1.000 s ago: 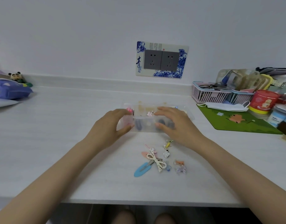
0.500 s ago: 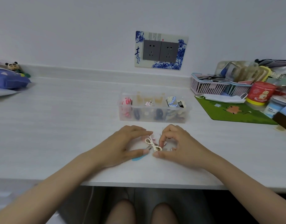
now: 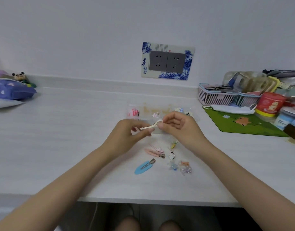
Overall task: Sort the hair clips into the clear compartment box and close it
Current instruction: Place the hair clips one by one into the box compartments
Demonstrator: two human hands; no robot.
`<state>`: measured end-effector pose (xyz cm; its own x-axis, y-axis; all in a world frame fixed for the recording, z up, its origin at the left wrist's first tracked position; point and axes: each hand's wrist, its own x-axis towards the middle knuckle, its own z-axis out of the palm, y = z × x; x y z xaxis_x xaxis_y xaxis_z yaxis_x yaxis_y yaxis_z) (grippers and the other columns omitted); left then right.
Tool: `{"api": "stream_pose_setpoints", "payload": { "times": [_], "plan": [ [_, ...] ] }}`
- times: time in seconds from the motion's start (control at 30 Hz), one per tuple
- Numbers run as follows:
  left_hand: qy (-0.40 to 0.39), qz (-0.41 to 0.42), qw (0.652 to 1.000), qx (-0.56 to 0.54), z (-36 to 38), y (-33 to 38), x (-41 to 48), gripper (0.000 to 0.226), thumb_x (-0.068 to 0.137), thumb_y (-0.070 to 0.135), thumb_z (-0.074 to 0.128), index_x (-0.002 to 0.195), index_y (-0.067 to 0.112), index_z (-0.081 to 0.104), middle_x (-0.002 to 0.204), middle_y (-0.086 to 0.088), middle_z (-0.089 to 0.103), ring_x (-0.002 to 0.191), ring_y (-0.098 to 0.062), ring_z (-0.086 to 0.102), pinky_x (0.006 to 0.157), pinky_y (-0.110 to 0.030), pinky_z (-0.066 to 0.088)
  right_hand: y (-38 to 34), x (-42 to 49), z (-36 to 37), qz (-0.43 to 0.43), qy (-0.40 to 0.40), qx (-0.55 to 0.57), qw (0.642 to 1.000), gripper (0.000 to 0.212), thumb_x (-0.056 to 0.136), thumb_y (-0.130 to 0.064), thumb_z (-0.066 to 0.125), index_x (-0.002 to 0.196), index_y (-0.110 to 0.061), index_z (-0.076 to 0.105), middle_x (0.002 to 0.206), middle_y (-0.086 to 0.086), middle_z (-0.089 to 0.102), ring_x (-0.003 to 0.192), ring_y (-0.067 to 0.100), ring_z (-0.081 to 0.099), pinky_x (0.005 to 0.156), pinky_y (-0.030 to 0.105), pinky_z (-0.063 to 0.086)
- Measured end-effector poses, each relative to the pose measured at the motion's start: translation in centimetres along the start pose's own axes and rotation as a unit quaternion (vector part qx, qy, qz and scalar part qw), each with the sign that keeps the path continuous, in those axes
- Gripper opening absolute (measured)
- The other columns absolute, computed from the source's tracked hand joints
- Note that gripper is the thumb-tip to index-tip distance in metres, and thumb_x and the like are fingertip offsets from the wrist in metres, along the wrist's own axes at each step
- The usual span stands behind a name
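Left hand (image 3: 126,133) and right hand (image 3: 179,128) pinch bow clip (image 3: 151,127).

The compartment box (image 3: 150,110) sits on the surface (image 3: 76,139); loose clips (image 3: 171,155) lie before it (nearer the edge), a mat (image 3: 253,125) to its right, a pouch (image 3: 11,90) far left.

Both hands meet above the white table (image 3: 60,147): the left hand (image 3: 125,135) and right hand (image 3: 178,127) pinch a cream bow clip (image 3: 151,126) between them, in front of the clear compartment box (image 3: 143,110). Loose clips (image 3: 160,157) lie nearer the table edge.
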<state>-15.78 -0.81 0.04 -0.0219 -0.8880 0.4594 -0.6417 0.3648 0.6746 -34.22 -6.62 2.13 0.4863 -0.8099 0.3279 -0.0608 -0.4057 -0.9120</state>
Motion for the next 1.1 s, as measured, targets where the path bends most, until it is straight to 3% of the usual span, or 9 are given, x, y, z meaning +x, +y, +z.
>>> {"api": "stream_pose_setpoints", "payload": {
  "times": [0.2,0.33,0.43,0.6,0.7,0.8,0.9,1.0,1.1],
  "plan": [
    [0.070,-0.057,0.985,-0.149,0.0,-0.3,0.9,0.015,0.085,0.031,0.063,0.075,0.029,0.074,0.075,0.004,0.074,0.065,-0.008,0.055,0.060,-0.016,0.039,-1.0,4.1,1.6,-0.012,0.004,0.019,1.000,0.009,0.080,-0.007,0.070,0.081,-0.009,0.061,0.084,0.016,0.068,0.070,0.010,0.064,0.066,0.015,0.053],
    [0.121,-0.073,0.981,-0.135,-0.6,-1.6,0.8,0.016,0.090,0.026,0.057,0.101,0.023,0.068,0.076,0.011,0.071,0.067,0.003,0.060,0.062,-0.011,0.043,-1.4,8.1,0.9,-0.043,0.054,-0.038,0.997,0.010,0.080,-0.015,0.071,0.081,-0.015,0.061,0.085,0.011,0.070,0.075,0.013,0.065,0.069,0.013,0.049],
    [0.129,-0.078,0.984,-0.098,-1.1,-2.4,0.6,0.013,0.090,0.028,0.057,0.099,0.027,0.066,0.084,0.009,0.069,0.071,0.000,0.059,0.059,-0.011,0.043,-1.0,10.6,0.2,-0.042,0.049,-0.127,0.990,0.012,0.080,-0.022,0.072,0.082,-0.014,0.063,0.076,0.000,0.068,0.072,0.008,0.063,0.070,0.012,0.047],
    [0.047,-0.064,0.996,-0.049,-0.6,-2.7,0.1,0.011,0.089,0.029,0.058,0.094,0.028,0.068,0.085,0.009,0.066,0.075,-0.008,0.056,0.062,-0.017,0.043,1.2,11.6,1.1,-0.030,-0.050,-0.294,0.954,0.012,0.081,-0.028,0.070,0.085,-0.017,0.068,0.085,-0.004,0.070,0.087,0.010,0.065,0.087,0.030,0.048],
    [-0.006,-0.067,0.997,-0.036,-0.4,-2.7,-0.2,0.009,0.087,0.031,0.060,0.091,0.030,0.069,0.085,0.010,0.066,0.073,-0.010,0.056,0.066,-0.022,0.045,1.4,10.9,0.8,-0.053,-0.047,-0.355,0.932,0.018,0.087,-0.029,0.062,0.099,-0.018,0.069,0.102,-0.004,0.071,0.098,0.010,0.063,0.097,0.037,0.046],
    [-0.054,-0.070,0.996,-0.021,-0.2,-3.0,-0.5,0.008,0.083,0.035,0.066,0.087,0.031,0.071,0.085,0.018,0.066,0.076,-0.008,0.056,0.067,-0.020,0.044,0.4,8.5,0.3,-0.086,-0.014,-0.323,0.942,0.018,0.089,-0.028,0.059,0.103,-0.019,0.067,0.105,-0.009,0.068,0.100,0.005,0.060,0.094,0.023,0.043],
    [-0.112,-0.057,0.992,0.014,0.1,-2.8,-0.7,0.014,0.077,0.041,0.071,0.087,0.032,0.072,0.088,0.018,0.068,0.078,-0.006,0.055,0.067,-0.014,0.041,0.1,4.9,-0.2,-0.073,-0.053,-0.271,0.958,0.012,0.087,-0.030,0.062,0.095,-0.024,0.069,0.096,-0.016,0.068,0.095,-0.002,0.058,0.085,0.009,0.037],
    [-0.130,-0.035,0.990,0.046,0.4,-2.6,-0.7,0.018,0.072,0.043,0.075,0.087,0.034,0.072,0.087,0.014,0.064,0.079,-0.007,0.053,0.066,-0.012,0.039,1.2,1.8,-0.8,-0.063,-0.073,-0.255,0.962,0.010,0.085,-0.029,0.065,0.091,-0.022,0.071,0.098,-0.016,0.068,0.101,-0.002,0.056,0.092,0.012,0.036],
    [-0.137,-0.033,0.989,0.036,0.6,-2.3,-0.7,0.016,0.071,0.038,0.077,0.084,0.031,0.072,0.086,0.013,0.065,0.076,-0.001,0.052,0.065,-0.009,0.037,2.3,0.3,-1.4,-0.102,0.000,-0.238,0.966,0.006,0.083,-0.022,0.068,0.086,-0.018,0.072,0.095,-0.010,0.069,0.097,0.000,0.057,0.093,0.013,0.037]
  ]
}}
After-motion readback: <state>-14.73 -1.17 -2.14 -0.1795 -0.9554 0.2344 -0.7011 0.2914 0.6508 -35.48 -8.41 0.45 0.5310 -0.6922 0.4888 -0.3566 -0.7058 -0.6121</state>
